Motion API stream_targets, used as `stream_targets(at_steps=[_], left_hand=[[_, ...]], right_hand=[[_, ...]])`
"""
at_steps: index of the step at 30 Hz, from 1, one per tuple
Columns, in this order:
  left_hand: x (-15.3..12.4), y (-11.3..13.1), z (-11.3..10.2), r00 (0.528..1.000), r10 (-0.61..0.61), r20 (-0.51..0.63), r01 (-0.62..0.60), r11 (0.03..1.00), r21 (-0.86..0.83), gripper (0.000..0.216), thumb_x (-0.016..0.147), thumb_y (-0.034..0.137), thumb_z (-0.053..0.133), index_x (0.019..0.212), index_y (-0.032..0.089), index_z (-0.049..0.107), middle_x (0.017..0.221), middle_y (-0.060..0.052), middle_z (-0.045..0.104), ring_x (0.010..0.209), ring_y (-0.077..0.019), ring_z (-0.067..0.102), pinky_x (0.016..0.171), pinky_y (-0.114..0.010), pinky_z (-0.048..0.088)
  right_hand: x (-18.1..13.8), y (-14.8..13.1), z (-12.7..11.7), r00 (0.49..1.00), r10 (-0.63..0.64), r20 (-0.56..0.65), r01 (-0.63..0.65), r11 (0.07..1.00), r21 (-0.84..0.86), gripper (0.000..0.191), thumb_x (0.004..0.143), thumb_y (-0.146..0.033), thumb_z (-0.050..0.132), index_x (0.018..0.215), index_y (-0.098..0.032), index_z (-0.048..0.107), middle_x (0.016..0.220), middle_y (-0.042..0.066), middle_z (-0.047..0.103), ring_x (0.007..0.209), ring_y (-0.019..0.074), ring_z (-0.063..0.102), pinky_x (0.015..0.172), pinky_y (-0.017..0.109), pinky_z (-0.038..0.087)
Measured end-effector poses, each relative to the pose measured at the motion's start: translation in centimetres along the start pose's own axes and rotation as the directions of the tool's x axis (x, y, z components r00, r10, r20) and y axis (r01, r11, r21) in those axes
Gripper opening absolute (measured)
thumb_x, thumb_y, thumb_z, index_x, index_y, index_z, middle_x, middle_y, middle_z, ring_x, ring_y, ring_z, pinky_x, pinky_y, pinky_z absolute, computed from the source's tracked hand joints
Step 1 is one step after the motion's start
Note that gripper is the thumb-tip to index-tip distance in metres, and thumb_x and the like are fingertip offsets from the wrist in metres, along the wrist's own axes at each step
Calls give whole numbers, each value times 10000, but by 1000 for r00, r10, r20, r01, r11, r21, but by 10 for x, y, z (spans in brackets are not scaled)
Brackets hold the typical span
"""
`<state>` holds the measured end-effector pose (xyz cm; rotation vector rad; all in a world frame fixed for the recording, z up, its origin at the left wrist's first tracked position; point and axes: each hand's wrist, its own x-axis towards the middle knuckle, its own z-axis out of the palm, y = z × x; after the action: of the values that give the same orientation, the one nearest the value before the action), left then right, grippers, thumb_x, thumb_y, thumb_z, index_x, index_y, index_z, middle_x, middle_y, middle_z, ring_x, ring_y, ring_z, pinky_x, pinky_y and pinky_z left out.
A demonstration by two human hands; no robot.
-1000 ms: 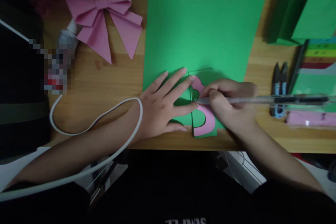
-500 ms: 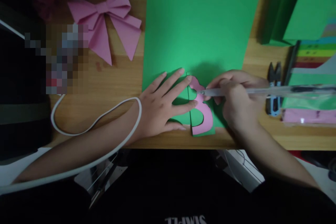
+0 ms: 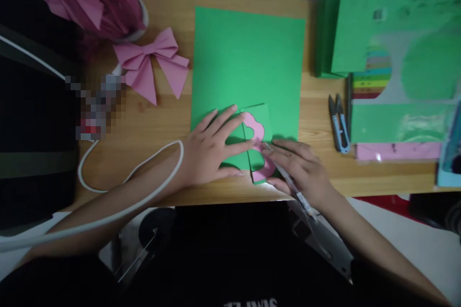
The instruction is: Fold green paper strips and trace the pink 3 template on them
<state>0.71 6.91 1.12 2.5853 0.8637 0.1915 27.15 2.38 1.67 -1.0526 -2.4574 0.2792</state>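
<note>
My left hand [image 3: 212, 148] lies flat with fingers spread on the lower part of a large green paper sheet [image 3: 248, 57], pressing down a folded green piece and the edge of a pink paper cut-out [image 3: 256, 146] shaped like a curved outline. My right hand [image 3: 300, 168] is closed on a clear pen [image 3: 288, 180], its tip touching the pink cut-out near its middle. The pen's barrel runs down to the right, over the hand and past the desk's front edge.
On the wooden desk [image 3: 151, 115] lie a pink paper bow [image 3: 151, 60], a pile of pink paper strips [image 3: 82, 0] at the back left, small blue snips [image 3: 338, 122], and stacks of green and coloured paper [image 3: 396, 57] at the right. A white cable [image 3: 126, 177] crosses my left forearm.
The view has pulled back and tilted up, showing more of the desk. My right hand swung the pen from pointing sideways to the right to slanting down, and moved lower on the cut-out.
</note>
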Motion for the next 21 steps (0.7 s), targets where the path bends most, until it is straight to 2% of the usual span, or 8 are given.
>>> stream_targets(at_steps=[2, 5, 9, 12, 17, 21], left_hand=[[0, 0, 0, 1000, 3, -5, -3, 1000, 10, 620, 876, 608, 627, 1409, 297, 570, 1592, -184, 349, 1489, -434, 265, 1165, -632, 260], [2, 2, -1, 1000, -2, -17, 2, 999, 39, 593, 889, 617, 600, 1375, 277, 606, 1570, -204, 371, 1476, -447, 288, 1151, -649, 269], [1, 15, -2, 999, -19, -48, 24, 995, 101, 602, 895, 618, 587, 1362, 241, 618, 1559, -228, 380, 1473, -458, 290, 1146, -659, 271], [-5, 27, -1, 997, -26, -71, 37, 988, 148, 640, 880, 589, 630, 1400, 218, 579, 1564, -223, 380, 1476, -439, 293, 1160, -643, 265], [-21, 34, 6, 998, 58, 24, -59, 997, 53, 621, 862, 623, 636, 1404, 330, 565, 1599, -156, 346, 1485, -407, 285, 1163, -634, 260], [-26, 29, 9, 994, 100, 35, -101, 994, 41, 641, 839, 644, 648, 1408, 366, 554, 1609, -155, 321, 1488, -414, 273, 1157, -640, 258]], right_hand=[[-4, -1, 2, 999, -25, 21, 26, 997, -71, 398, 972, -458, 543, 1258, -188, 603, 1179, 92, 750, 1155, 273, 676, 899, 423, 564], [-6, -1, 4, 999, -35, 13, 35, 996, -80, 412, 955, -445, 579, 1275, -186, 591, 1201, 89, 742, 1199, 279, 647, 979, 457, 517], [-4, -1, 6, 999, 7, -37, -9, 998, -66, 392, 919, -266, 633, 1307, -226, 590, 1155, 71, 757, 1168, 244, 653, 1034, 454, 472], [-4, -3, 6, 1000, 13, -16, -14, 997, -74, 399, 910, -180, 607, 1306, -215, 587, 1148, 78, 755, 1163, 251, 647, 1031, 460, 463], [-6, -5, 8, 999, 50, -16, -50, 999, -7, 459, 913, -195, 575, 1364, -275, 551, 1190, 56, 740, 1171, 252, 631, 1046, 476, 434], [-7, -5, 9, 997, 76, -17, -76, 997, -7, 432, 910, -198, 571, 1334, -282, 569, 1172, 55, 744, 1152, 250, 636, 1031, 468, 435]])
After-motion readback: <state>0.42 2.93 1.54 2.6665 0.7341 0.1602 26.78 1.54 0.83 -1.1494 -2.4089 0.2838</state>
